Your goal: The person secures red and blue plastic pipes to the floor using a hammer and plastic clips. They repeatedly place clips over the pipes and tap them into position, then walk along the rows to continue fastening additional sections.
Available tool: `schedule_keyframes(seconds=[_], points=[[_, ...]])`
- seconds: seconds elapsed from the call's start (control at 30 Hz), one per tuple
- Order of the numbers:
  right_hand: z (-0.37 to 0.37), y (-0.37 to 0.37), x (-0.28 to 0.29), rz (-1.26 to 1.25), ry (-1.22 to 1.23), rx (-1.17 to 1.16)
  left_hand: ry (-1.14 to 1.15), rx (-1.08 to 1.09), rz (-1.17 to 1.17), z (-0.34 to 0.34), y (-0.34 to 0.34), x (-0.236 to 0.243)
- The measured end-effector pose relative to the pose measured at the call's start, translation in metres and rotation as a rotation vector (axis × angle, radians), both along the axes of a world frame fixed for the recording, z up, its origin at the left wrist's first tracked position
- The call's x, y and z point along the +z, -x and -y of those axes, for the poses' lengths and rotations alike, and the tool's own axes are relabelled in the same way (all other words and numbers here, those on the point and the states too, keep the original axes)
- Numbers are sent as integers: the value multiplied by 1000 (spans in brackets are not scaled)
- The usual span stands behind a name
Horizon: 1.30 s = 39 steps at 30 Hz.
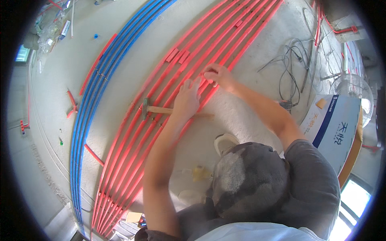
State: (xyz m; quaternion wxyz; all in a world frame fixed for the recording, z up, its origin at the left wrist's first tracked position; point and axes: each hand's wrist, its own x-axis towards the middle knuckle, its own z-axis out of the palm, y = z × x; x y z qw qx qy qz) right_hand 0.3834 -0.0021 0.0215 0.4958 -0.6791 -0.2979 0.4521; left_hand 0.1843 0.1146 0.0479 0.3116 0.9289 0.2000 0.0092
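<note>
Both my hands are together over a bundle of red conduit pipes (208,97) running diagonally along the floor. My right hand (219,76) is closed in a pinch on one of the red pipes, thumb and fingers bent round it. Just left of it, my left hand (188,97) has its fingertips closed at the same pipe; the exact spot they grip is partly hidden. Under my left forearm a hammer (160,109) lies across the red pipes, its wooden handle partly covered by that arm. Short red sleeves (183,57) sit on the pipes farther up.
Blue pipes (93,86) curve along the left, beside a shorter red pipe (97,64). A forked red piece (72,105) lies left of them. At right are tangled grey cables (295,52), a large light-blue carton (335,120) and a fan (353,86).
</note>
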Motion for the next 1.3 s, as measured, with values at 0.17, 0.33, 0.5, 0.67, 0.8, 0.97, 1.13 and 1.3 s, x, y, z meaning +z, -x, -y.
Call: schedule_keyframes(seconds=[0.17,0.33,0.5,0.67,0.8,0.97,1.13,1.3], points=[[13,-36,29,-864,-165,-301,-136,-114,-130,20,-44,-9],[-22,-100,13,-423,65,-434,-7,-11,-171,16,-69,-12],[-55,-236,3,793,441,-501,34,210,42,-18,-66,-19],[-83,-262,-2,733,816,-154,-250,167,48,-111,-87,-8],[-79,-272,-22,913,756,-427,-283,-39,-215,-141,-105,-9],[-67,-272,-9,785,591,-329,-277,14,-212,-137,-107,-23],[-65,-177,23,70,-110,-526,-126,229,-61,-148,-88,-31],[-60,-101,9,-834,-394,-151,390,653,139,-164,-62,-20]])
